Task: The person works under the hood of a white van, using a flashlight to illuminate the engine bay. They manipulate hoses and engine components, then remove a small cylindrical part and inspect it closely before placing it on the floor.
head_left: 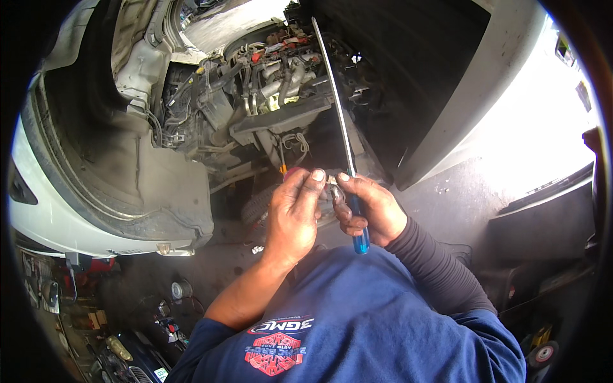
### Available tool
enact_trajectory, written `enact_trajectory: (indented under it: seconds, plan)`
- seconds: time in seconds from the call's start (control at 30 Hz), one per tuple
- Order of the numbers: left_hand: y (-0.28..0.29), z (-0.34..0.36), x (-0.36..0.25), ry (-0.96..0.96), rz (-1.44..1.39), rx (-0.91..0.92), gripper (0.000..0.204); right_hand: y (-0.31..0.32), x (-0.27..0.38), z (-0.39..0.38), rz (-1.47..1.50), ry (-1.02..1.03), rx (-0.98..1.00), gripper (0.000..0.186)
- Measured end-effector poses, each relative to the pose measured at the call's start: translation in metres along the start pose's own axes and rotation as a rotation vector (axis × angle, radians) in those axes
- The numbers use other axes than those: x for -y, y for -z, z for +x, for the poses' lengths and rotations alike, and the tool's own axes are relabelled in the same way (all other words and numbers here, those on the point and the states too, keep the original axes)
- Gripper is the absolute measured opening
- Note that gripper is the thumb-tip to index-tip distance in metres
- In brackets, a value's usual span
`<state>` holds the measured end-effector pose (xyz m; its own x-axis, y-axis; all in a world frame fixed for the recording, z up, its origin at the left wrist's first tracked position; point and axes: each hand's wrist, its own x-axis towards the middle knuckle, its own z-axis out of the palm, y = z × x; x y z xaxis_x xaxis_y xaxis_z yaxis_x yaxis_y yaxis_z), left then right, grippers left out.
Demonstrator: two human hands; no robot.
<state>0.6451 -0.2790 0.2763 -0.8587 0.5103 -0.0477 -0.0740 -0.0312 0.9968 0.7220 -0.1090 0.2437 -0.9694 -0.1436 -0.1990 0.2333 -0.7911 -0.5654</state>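
Now we hold our two hands close together in front of our chest, above the dark floor (460,204) and near the open engine bay (268,76) of the white car (76,191) on the left. Our right hand (373,207) is closed around the blue handle of a long screwdriver (345,147), and the thin metal shaft rises far up toward the engine. The fingers wrap the handle fully, so this hand is shut on the tool. Our left hand (294,214) is half closed, with thumb and fingers pinched on a small metal part (333,189) that sits just between both hands, touching the right fingers too. What kind of part it is we cannot tell, because it is small and partly hidden. A bit of something pink shows behind the left fingers, and we cannot say what it is.

We judge that the step in hand is to work on this small part while it is held, not on the engine itself. The next move, as it seems to us, calls for a steady pinch from the left hand and careful turning of the long tool, because the part can slip and fall to the floor.
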Motion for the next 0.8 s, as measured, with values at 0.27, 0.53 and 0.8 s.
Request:
enact_trajectory:
  seconds: [0.27, 0.53, 0.8]
  plan:
    - [0.023, 0.012, 0.007, -0.014, -0.01, 0.046, 0.029, -0.016, -0.016, 0.023, -0.213, 0.177, -0.113, 0.03]
    - [0.07, 0.042, -0.014, 0.031, -0.265, 0.015, 0.03, -0.033, 0.001, 0.01, -0.835, 0.347, -0.163, 0.037]
    - [0.122, 0.083, -0.065, -0.051, -0.202, -0.099, 0.031, -0.008, 0.018, -0.055, -0.796, 0.126, -0.119, 0.04]
